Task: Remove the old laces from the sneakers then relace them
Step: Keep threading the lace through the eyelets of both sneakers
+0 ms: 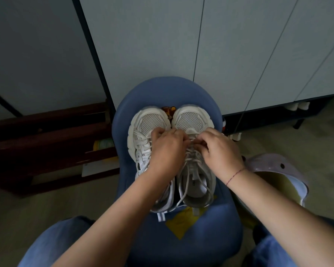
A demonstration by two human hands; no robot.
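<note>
Sneakers (pixel 148 120) side by side fill chair seat's (pixel 210 237) far half, no gap between; loose laces (pixel 183 191) trail over heels. Bare seat at near edge. Cabinet doors (pixel 143 45) close behind toes, wood frame (pixel 46 132) left, cap (pixel 274 166) right.

A: What's worn on the hands?
B: A thin pale band ring (pixel 163 134) on a finger of the left hand (pixel 167 149); a thin red string bracelet (pixel 236 175) at the wrist of the right hand (pixel 220 149).
A: Legs?
B: Both in blue denim jeans (pixel 52 245).
</note>
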